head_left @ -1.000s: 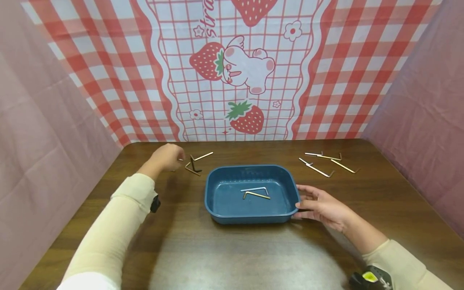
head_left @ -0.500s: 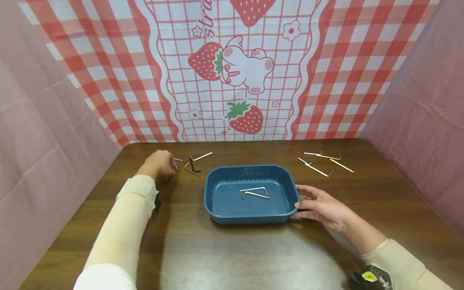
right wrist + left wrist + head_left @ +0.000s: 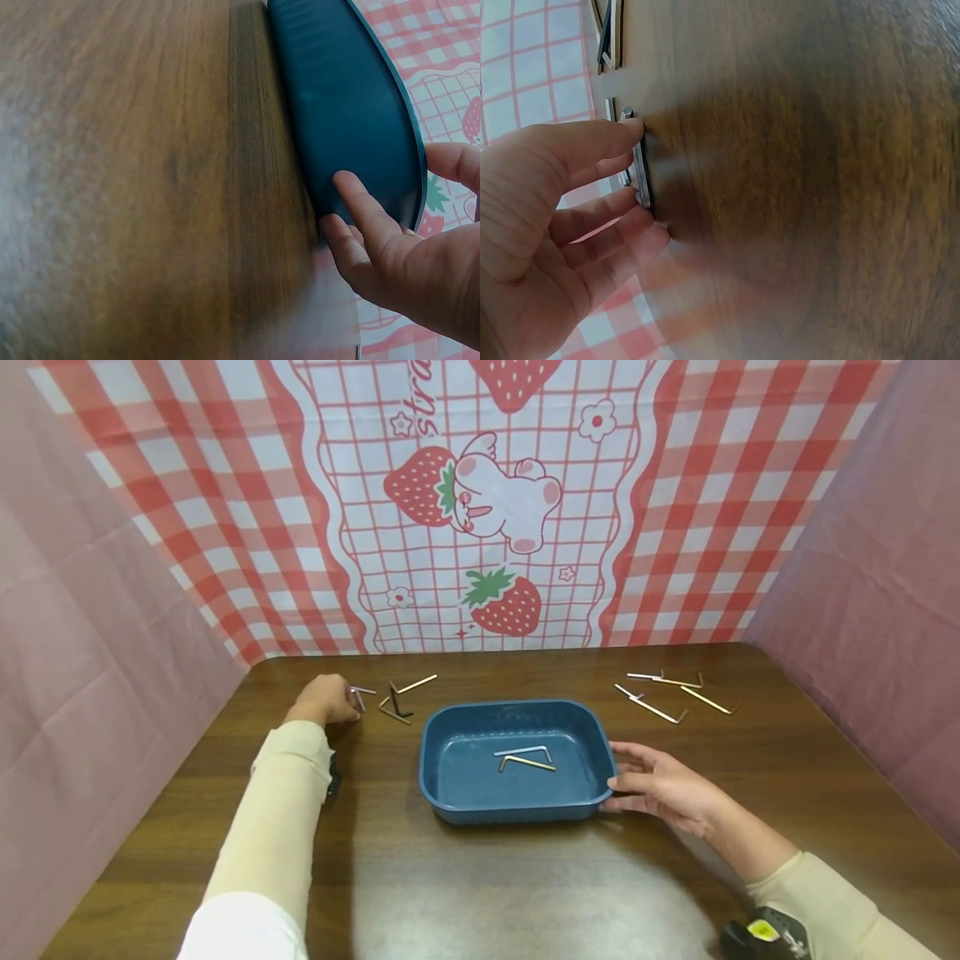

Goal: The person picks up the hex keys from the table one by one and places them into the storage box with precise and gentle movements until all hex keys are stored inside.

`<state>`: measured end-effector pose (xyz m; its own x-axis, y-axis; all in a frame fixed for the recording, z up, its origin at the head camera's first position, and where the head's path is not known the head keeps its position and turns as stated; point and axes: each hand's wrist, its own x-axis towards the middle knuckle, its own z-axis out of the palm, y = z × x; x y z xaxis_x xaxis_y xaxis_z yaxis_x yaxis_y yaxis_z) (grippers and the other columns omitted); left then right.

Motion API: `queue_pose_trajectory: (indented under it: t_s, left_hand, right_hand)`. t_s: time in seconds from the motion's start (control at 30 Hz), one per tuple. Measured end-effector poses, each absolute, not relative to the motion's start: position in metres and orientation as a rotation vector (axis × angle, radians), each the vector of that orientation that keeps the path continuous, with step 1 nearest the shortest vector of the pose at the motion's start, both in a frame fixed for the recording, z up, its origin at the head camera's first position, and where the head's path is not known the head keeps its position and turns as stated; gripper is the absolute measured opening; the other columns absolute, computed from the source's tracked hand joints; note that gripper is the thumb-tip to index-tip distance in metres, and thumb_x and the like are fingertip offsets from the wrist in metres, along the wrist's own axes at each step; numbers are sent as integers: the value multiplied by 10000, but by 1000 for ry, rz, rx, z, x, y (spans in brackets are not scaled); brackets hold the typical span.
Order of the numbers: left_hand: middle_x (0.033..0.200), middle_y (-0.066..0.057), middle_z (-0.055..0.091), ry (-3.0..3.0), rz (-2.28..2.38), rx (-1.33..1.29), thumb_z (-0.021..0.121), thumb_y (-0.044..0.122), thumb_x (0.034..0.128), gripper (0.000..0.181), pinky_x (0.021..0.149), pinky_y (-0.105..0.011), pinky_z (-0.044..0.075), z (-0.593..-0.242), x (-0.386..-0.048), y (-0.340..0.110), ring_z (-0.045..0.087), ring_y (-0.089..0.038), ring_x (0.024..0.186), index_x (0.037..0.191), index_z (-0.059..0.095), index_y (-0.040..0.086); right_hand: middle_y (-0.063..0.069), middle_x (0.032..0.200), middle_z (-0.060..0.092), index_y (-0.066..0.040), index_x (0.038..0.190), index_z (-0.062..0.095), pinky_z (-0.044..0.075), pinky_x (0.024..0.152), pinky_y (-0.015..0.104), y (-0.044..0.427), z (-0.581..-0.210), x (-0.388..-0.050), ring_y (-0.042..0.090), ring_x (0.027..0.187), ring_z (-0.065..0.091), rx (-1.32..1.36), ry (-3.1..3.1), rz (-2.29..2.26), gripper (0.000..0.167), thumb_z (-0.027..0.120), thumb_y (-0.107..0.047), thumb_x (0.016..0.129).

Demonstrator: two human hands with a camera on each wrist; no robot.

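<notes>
The head view has, nearest, at the lower right, the right hand (image 3: 675, 793), its fingers spread and resting against the end of the blue tray (image 3: 517, 814), not clenched. The tray lies in the middle of the frame on the wooden table (image 3: 480, 893), with a silver hex key (image 3: 522, 750) and a gold hex key (image 3: 531, 763) inside. Farther back, left of centre, the left hand (image 3: 321, 697) bends over a loose key (image 3: 640, 169); the left wrist view shows thumb and fingers touching it near its two ends, though I cannot tell whether it is firmly gripped. To do this well, I would pinch the long arm square between thumb and index, keep clear of the neighbouring key (image 3: 610, 109), and let the right hand steady the tray. A dark key (image 3: 396, 703) lies just beyond, more keys (image 3: 706, 699) lie at right of centre, and the checked cloth (image 3: 675, 568) rises behind. Against the frame a second ago, the left hand sits lower and farther left, and silver keys now show at its fingertips; the tray, its two keys and the right hand look essentially unchanged.
</notes>
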<state>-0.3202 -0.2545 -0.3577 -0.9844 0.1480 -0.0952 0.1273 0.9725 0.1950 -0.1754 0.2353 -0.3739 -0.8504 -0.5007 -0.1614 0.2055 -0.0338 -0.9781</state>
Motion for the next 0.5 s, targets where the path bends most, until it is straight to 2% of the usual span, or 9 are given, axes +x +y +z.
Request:
queue_pose_trajectory:
  t_s: [0.13, 0.5]
  left_hand:
    - [606, -12, 538, 3007, 297, 197, 698, 154, 729, 222, 631, -364, 462, -357, -320, -254, 517, -211, 636, 577, 539, 123]
    - [567, 12, 487, 2998, 322, 192, 701, 128, 676, 242, 576, -316, 433, -358, -320, -261, 476, -179, 587, 551, 494, 135]
  right_hand:
    - [419, 1383, 299, 144, 1479, 26, 490, 924, 502, 236, -373, -176, 314, 1048, 634, -303, 1769, -1930, 774, 562, -3, 940]
    - [415, 1390, 296, 140, 1483, 24, 492, 924, 494, 236, -373, -176, 304, 1053, 631, -292, 1773, -1927, 775, 559, 1, 940]
